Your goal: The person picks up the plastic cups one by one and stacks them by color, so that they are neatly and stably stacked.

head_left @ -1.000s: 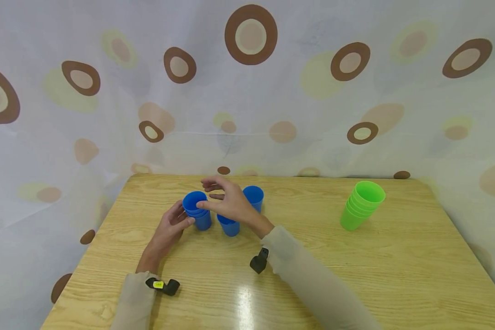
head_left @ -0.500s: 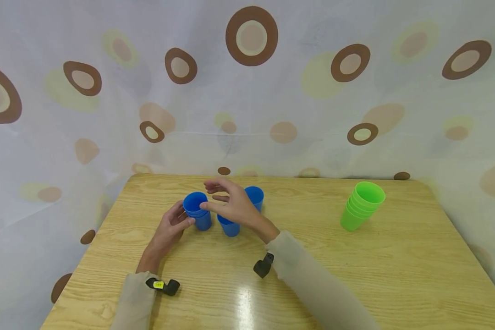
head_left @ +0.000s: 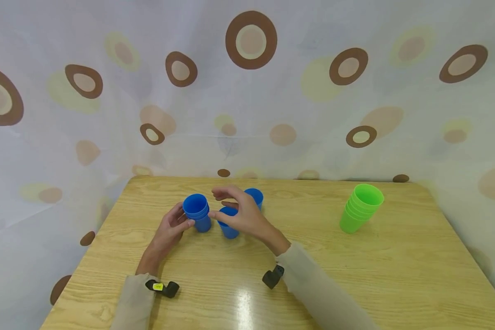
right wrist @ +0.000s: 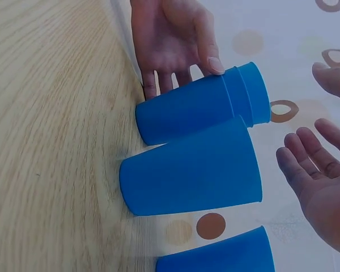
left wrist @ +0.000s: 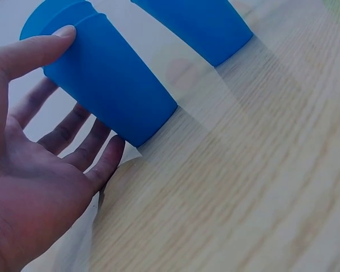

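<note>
At the left of the table, a stack of blue cups (head_left: pixel 202 222) stands upright, nested rim in rim. My left hand (head_left: pixel 169 229) holds it from the left, thumb (left wrist: pixel 59 37) on the near side by the rims and fingers behind. Just right of the stack is a single blue cup (head_left: pixel 230 231), and a further blue cup (head_left: pixel 255 196) stands behind it. My right hand (head_left: pixel 243 213) hovers over these two, fingers loosely bent and thumb apart, gripping nothing. In the right wrist view that hand (right wrist: pixel 323 175) is beyond the cup rims.
A leaning-looking stack of green cups (head_left: pixel 360 209) stands at the back right of the wooden table (head_left: pixel 313 275). A patterned curtain (head_left: pixel 288 91) hangs behind and along the sides of the table.
My right hand has drawn back to the right, away from the blue stack, uncovering more of the single cup. My left hand and the cups have stayed in place.
</note>
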The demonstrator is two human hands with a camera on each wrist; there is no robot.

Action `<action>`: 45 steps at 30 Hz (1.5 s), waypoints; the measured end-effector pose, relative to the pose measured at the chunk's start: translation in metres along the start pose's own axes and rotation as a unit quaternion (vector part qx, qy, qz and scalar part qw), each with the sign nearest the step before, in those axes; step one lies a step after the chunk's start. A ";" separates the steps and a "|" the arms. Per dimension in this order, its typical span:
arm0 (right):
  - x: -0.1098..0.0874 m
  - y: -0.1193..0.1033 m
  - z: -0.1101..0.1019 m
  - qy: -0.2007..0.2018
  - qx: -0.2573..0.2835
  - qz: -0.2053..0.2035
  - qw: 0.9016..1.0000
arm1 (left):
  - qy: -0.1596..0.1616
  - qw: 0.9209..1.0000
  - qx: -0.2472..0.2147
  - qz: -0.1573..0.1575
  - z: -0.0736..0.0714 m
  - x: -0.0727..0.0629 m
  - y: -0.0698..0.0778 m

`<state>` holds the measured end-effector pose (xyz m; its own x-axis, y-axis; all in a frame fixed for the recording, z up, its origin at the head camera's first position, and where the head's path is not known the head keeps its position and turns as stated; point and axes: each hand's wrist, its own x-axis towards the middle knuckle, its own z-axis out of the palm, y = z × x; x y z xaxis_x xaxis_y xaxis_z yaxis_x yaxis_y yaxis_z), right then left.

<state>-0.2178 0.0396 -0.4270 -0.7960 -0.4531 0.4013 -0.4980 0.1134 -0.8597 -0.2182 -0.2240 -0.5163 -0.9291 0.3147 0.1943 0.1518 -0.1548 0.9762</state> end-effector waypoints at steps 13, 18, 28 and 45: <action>-0.022 0.002 -0.002 0.023 0.012 -0.012 1.000 | 0.007 1.000 0.013 -0.011 0.002 -0.001 0.000; -0.029 0.001 -0.003 0.030 0.026 -0.013 0.999 | 0.007 1.000 0.015 -0.015 0.002 -0.002 0.002; -0.039 0.005 -0.006 0.046 0.048 -0.015 0.998 | 0.014 0.999 0.027 -0.022 0.002 -0.003 0.002; -0.052 0.019 -0.014 0.066 -0.021 0.009 0.998 | 0.012 1.000 0.017 -0.020 0.001 -0.001 0.003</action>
<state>-0.1908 0.0773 -0.4602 -0.8424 -0.3299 0.4261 -0.4945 0.1592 -0.8545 -0.2169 -0.2239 -0.5135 -0.9423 0.2975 0.1532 0.1256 -0.1100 0.9860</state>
